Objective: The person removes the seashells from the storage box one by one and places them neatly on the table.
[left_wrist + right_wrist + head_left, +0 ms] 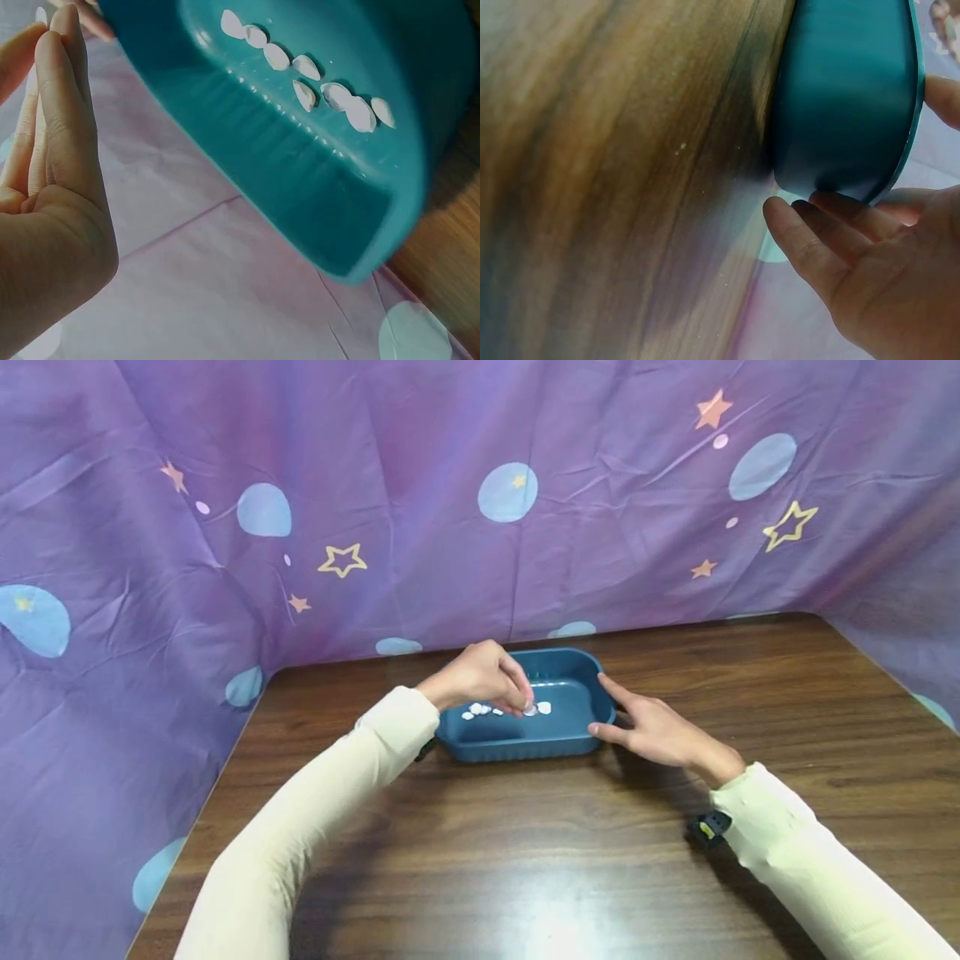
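Several small white seashells (277, 56) lie in a rough row on the floor of a blue-green rectangular basin (525, 748). Over the basin, my left hand (487, 677) pinches one white shell (41, 15) between thumb and fingertips. At the basin's right end is my right hand (656, 727), its thumb and forefinger spread apart and touching the rim. In the right wrist view its other fingers (806, 247) reach along the outside of the end wall, fairly straight. The left forearm hides part of the basin's left end in the head view.
The basin stands near the back of a brown wooden table (480, 843). Behind it hangs a purple cloth (420, 485) with stars and blue ovals, which also covers the sides. Black wrist devices (708, 828) sit at the cuffs.
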Action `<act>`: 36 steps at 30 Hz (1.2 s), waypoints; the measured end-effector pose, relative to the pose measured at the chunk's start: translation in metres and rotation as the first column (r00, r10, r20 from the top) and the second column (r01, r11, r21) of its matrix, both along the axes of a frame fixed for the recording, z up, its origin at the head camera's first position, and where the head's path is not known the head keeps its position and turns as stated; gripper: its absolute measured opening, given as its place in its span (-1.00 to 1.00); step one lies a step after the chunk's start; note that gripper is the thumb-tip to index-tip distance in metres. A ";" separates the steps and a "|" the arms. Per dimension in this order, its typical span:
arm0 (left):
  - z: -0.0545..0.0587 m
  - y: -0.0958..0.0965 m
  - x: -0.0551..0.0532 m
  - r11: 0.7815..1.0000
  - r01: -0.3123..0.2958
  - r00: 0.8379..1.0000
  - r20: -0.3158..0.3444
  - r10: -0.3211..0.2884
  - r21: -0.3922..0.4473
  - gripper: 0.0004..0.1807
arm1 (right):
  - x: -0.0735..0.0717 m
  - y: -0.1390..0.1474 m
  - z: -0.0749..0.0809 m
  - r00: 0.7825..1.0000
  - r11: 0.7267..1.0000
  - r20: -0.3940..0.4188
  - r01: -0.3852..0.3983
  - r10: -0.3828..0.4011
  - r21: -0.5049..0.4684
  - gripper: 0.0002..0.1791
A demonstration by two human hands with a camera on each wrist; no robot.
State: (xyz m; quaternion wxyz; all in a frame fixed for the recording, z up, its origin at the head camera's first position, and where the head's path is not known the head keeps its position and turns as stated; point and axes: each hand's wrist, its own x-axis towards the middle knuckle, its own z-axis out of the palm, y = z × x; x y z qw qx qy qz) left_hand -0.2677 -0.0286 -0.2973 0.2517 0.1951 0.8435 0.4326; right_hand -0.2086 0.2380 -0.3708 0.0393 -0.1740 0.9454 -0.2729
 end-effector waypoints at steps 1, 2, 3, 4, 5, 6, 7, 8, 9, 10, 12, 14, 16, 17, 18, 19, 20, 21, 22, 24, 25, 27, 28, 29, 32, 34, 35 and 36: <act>0.002 -0.004 0.003 1.000 -0.003 1.000 -0.004 0.003 -0.002 -0.93 | 0.000 0.000 0.000 1.000 1.000 -0.001 0.001 -0.001 0.001 -0.01; 0.004 -0.009 0.005 1.000 -0.006 1.000 -0.003 0.006 0.001 -0.93 | -0.001 0.000 -0.001 1.000 1.000 -0.001 0.003 -0.003 0.002 -0.01; 0.005 -0.014 0.008 1.000 -0.008 1.000 -0.004 0.008 0.000 -0.94 | -0.001 0.000 -0.001 1.000 1.000 0.001 0.004 -0.004 0.001 -0.01; 0.006 -0.018 0.011 1.000 -0.011 1.000 -0.006 0.011 -0.001 -0.94 | -0.001 0.000 -0.001 1.000 1.000 0.003 0.005 -0.005 0.001 -0.01; 0.006 -0.023 0.014 1.000 -0.013 1.000 -0.005 0.013 -0.002 -0.93 | -0.001 0.000 -0.001 1.000 1.000 0.006 0.006 -0.006 -0.001 -0.01; 0.006 -0.028 0.017 1.000 -0.015 1.000 -0.002 0.015 -0.003 -0.93 | -0.001 0.000 -0.001 1.000 1.000 0.009 0.007 -0.007 -0.002 -0.01; 0.006 -0.032 0.019 1.000 -0.016 1.000 0.005 0.016 0.002 -0.93 | -0.001 0.000 0.000 1.000 1.000 0.010 0.007 -0.007 -0.001 -0.01; 0.006 -0.037 0.022 1.000 -0.012 1.000 0.006 0.012 -0.001 -0.92 | -0.001 0.001 0.000 1.000 1.000 0.013 0.008 -0.008 -0.002 -0.01; 0.005 -0.041 0.025 1.000 -0.010 1.000 0.001 0.010 -0.009 -0.92 | -0.001 0.001 0.000 1.000 1.000 0.017 0.009 -0.009 -0.003 -0.01; 0.004 -0.045 0.028 1.000 -0.008 1.000 0.005 0.008 -0.008 -0.92 | -0.001 0.001 0.000 1.000 1.000 0.017 0.009 -0.009 -0.002 -0.01; 0.001 -0.053 0.032 1.000 -0.001 1.000 0.001 0.001 -0.009 -0.92 | -0.001 0.001 0.000 1.000 1.000 0.015 0.009 -0.010 0.003 -0.01; -0.001 -0.060 0.037 1.000 0.000 1.000 -0.005 -0.001 -0.013 -0.92 | -0.001 0.001 -0.001 1.000 1.000 0.014 0.010 -0.010 0.005 -0.01; -0.004 -0.065 0.041 1.000 0.001 1.000 -0.001 -0.001 -0.007 -0.91 | -0.001 0.001 -0.001 1.000 1.000 0.012 0.010 -0.010 0.007 -0.01; -0.006 -0.068 0.043 1.000 -0.001 1.000 0.003 0.001 -0.007 -0.91 | -0.001 0.001 -0.001 1.000 1.000 0.015 0.012 -0.012 0.006 -0.01; -0.008 -0.070 0.045 1.000 -0.005 1.000 0.013 0.005 -0.005 -0.91 | -0.001 0.001 -0.001 1.000 1.000 0.018 0.013 -0.013 0.005 0.00; -0.009 -0.072 0.047 1.000 -0.010 1.000 0.024 0.010 -0.001 -0.90 | -0.001 0.001 -0.001 1.000 1.000 0.022 0.013 -0.013 0.003 0.00; -0.012 -0.074 0.048 1.000 -0.013 0.999 0.032 0.013 -0.003 -0.90 | -0.001 0.001 -0.001 1.000 1.000 0.027 0.013 -0.013 0.001 0.00; -0.014 -0.076 0.050 1.000 -0.019 0.999 0.042 0.019 0.000 -0.89 | -0.001 0.001 -0.001 0.999 1.000 0.032 0.013 -0.013 -0.002 0.00; -0.016 -0.078 0.052 1.000 -0.027 0.998 0.050 0.027 0.001 -0.89 | -0.001 0.001 -0.001 0.999 1.000 0.037 0.012 -0.011 -0.005 0.00; -0.020 -0.082 0.055 0.999 -0.035 0.997 0.062 0.035 -0.002 -0.89 | -0.001 0.000 -0.001 0.999 1.000 0.042 0.010 -0.010 -0.003 0.01; -0.022 -0.084 0.057 0.999 -0.033 0.998 0.059 0.033 -0.010 -0.89 | -0.002 0.000 0.000 0.999 1.000 0.044 0.007 -0.007 -0.002 0.00; -0.027 -0.087 0.059 0.999 -0.029 0.998 0.062 0.030 -0.020 -0.90 | -0.002 -0.001 0.001 0.999 1.000 0.047 0.005 -0.005 0.001 0.00; -0.031 -0.089 0.060 0.999 -0.023 0.998 0.061 0.025 -0.028 -0.90 | -0.002 -0.001 0.001 0.999 1.000 0.049 0.005 -0.005 0.000 0.00; -0.034 -0.090 0.061 0.999 -0.018 0.998 0.057 0.020 -0.036 -0.91 | -0.002 -0.001 0.002 0.999 1.000 0.050 0.004 -0.004 0.002 0.00; -0.046 -0.094 0.064 0.998 -0.026 0.998 0.051 0.029 -0.064 -0.92 | -0.002 -0.003 0.003 0.999 1.000 0.051 0.002 -0.002 0.001 0.00; -0.054 -0.095 0.065 0.996 -0.043 0.997 0.057 0.047 -0.078 -0.93 | -0.003 -0.003 0.003 0.999 1.000 0.051 -0.001 0.001 0.002 0.00; -0.058 -0.096 0.066 0.995 -0.052 0.997 0.061 0.057 -0.083 -0.93 | -0.003 -0.004 0.003 0.999 1.000 0.049 -0.003 0.002 0.005 0.00; -0.062 -0.096 0.067 0.994 -0.060 0.995 0.069 0.066 -0.086 -0.93 | -0.003 -0.004 0.003 0.999 1.000 0.047 -0.005 0.004 0.004 0.00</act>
